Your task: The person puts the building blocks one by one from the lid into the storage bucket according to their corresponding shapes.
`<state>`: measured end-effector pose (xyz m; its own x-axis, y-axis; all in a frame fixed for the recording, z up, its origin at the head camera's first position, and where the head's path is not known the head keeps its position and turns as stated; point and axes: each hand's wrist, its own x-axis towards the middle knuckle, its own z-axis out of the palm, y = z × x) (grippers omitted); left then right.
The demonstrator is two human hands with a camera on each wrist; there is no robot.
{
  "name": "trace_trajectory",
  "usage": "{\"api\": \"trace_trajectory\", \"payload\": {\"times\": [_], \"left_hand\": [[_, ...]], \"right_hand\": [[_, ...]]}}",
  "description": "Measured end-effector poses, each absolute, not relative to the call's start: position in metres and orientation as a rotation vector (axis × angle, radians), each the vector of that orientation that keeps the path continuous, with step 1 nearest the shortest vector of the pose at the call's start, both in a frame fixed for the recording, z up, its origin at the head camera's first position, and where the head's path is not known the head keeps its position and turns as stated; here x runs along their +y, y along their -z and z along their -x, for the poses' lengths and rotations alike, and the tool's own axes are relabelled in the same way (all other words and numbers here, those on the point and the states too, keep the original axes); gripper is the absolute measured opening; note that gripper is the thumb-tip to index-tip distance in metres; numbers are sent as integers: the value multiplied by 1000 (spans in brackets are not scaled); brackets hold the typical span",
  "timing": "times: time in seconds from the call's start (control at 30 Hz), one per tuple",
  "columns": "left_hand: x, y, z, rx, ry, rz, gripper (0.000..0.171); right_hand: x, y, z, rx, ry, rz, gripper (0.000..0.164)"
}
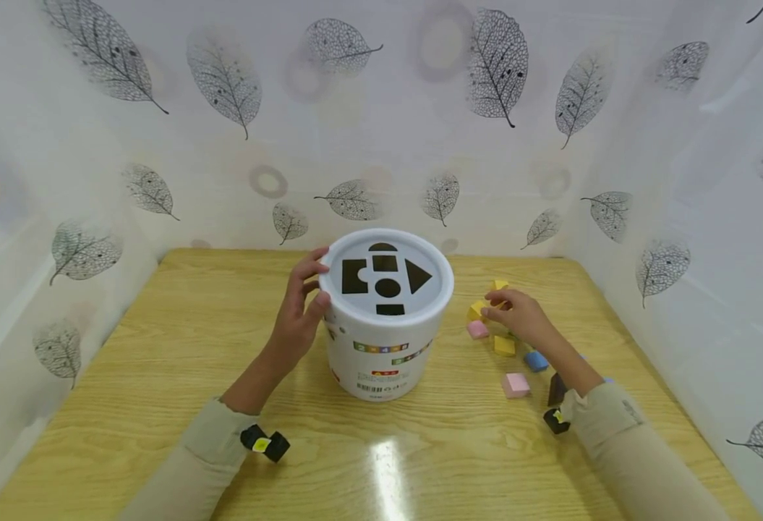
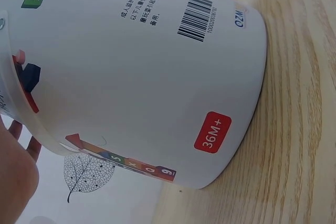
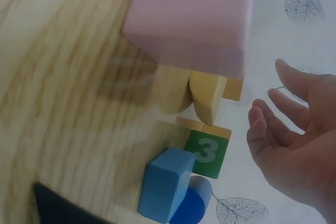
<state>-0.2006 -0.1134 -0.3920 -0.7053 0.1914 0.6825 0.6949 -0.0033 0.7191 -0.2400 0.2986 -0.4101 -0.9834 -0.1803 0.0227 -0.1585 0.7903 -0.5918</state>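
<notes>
A white bucket (image 1: 376, 362) stands upright on the table, its pale lid (image 1: 433, 289) cut with several shaped holes. At its left side my left hand (image 1: 295, 311) grips the upper rim, thumb toward the front and fingers round the far side; the left wrist view shows part of this hand (image 2: 16, 177) beside the rim. My right hand (image 1: 518, 315) hovers over the loose blocks, its fingertips overlapping a yellow block (image 1: 475, 312) in the head view. In the right wrist view this hand (image 3: 299, 135) has spread, bent fingers with nothing between them.
Right of the bucket lie pink blocks (image 1: 516, 385), another yellow block (image 1: 503, 346) and a blue block (image 1: 536, 361). A green block marked 3 (image 3: 207, 153) sits beside a blue cylinder (image 3: 194, 203). Leaf-patterned curtains (image 1: 381, 130) enclose the wooden table (image 1: 179, 347).
</notes>
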Motion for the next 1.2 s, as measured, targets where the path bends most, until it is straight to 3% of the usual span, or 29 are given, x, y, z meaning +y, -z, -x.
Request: {"api": "trace_trajectory", "payload": {"times": [0.63,0.93,1.2], "left_hand": [[-113,392,201,-1868,1749,931,60],[-112,391,201,-1868,1732,916,71],[-113,392,201,-1864,1747,927,63]], "right_hand": [[295,426,252,2946,888,244,47],[295,426,251,2986,874,281,44],[292,409,244,3005,918,305,45]]}}
